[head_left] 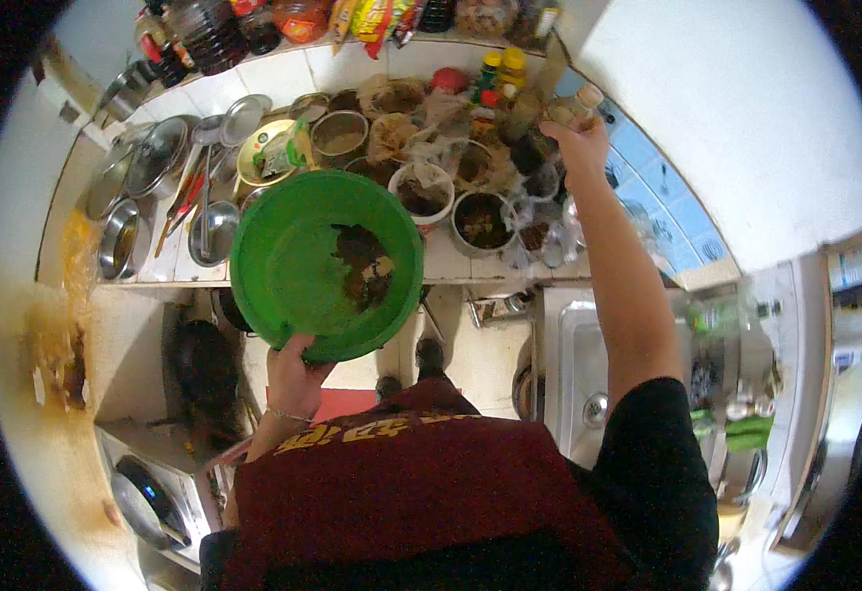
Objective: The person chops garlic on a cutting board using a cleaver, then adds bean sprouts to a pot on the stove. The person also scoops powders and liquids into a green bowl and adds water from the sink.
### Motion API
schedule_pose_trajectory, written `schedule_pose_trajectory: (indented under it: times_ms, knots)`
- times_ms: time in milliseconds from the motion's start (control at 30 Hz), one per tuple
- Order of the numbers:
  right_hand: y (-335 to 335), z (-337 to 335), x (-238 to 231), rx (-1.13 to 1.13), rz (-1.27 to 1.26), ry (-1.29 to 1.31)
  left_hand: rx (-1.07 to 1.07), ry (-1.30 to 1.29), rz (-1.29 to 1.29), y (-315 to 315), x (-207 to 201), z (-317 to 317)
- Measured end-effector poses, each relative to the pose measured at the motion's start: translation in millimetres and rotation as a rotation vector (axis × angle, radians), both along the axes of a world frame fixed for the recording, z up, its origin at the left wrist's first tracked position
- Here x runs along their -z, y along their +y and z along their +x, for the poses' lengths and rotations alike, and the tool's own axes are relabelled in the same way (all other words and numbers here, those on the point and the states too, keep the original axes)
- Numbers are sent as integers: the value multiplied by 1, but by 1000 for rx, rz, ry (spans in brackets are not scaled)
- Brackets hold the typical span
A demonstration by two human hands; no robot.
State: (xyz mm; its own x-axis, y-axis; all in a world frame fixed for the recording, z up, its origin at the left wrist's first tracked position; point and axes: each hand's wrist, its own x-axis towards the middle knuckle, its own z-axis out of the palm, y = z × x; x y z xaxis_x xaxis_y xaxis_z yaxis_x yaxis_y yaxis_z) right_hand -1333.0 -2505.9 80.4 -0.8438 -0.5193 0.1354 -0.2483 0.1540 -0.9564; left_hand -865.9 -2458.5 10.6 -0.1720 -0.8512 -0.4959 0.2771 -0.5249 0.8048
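My left hand (297, 378) is closed on the near rim of a round green plastic basin (283, 241), which is held up in front of the counter. On the right side of its bottom lies a dark brown clump (360, 261) with a few pale bits; I cannot make out what it is. My right arm stretches to the back right of the counter. There my right hand (583, 148) is closed around a clear glass bottle (577, 106) with a pale stopper. The bottle's lower part and its contents are partly hidden by my fingers and other containers.
On the counter stand several tubs of seasonings (482, 219), a white bucket (421, 192), yellow-capped bottles (512, 67) and steel bowls (216, 231). A shelf (303, 47) above carries jars and packets. A steel sink (577, 369) lies at right, a wok (204, 360) at left.
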Motion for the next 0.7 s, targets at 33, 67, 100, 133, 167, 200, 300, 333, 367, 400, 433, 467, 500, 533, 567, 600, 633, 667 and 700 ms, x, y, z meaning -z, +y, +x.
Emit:
schedule_pose_trajectory:
  times_ms: [33,67,100,133,167,200,300,333,367,400,433,467,500,533,567,600,633,667,700]
  knots:
    - [-23,-15,12,-5,19,-2,-27,6,2,-2,6,2]
    - [-47,-31,35,1,-22,53,-62,14,6,-2,8,4]
    - [-69,-47,56,10,-62,110,-137,37,88,-4,-1,1]
    - [-88,-60,72,33,10,186,-212,62,169,-5,-7,-3]
    - [-103,-69,85,53,85,260,-237,50,153,-6,-9,-5]
    - [-116,-76,94,55,210,254,-266,32,143,-7,-10,-7]
    - [-140,-98,131,29,366,340,-320,32,125,-11,-18,-23]
    - [-148,-115,148,38,450,388,-333,38,118,-12,-21,-23]
    - [-151,-122,160,-8,464,445,-54,-461,-201,-6,-10,-16]
    - [-153,-131,170,-49,473,509,261,-952,-488,0,1,-7]
    - [-154,-140,178,-83,479,582,362,-1051,-512,-3,-3,-7]
    - [-155,-143,180,-21,686,564,456,-1156,-526,-4,-11,-13]
    - [-150,-153,177,-32,729,624,340,-830,-389,-5,2,-17]
    - [-144,-152,180,-109,687,634,173,-490,-230,-3,4,-24]
    - [-143,-147,186,-183,634,633,2,-217,-88,-2,6,-33]
    - [-135,-142,191,-244,552,590,-139,1,12,-4,9,-39]
    - [-126,-128,186,-288,480,542,-291,221,102,-8,15,-44]
    - [-114,-119,178,-295,414,516,-319,238,85,-12,19,-47]
    - [-98,-106,173,-308,374,481,-305,97,31,-10,15,-47]
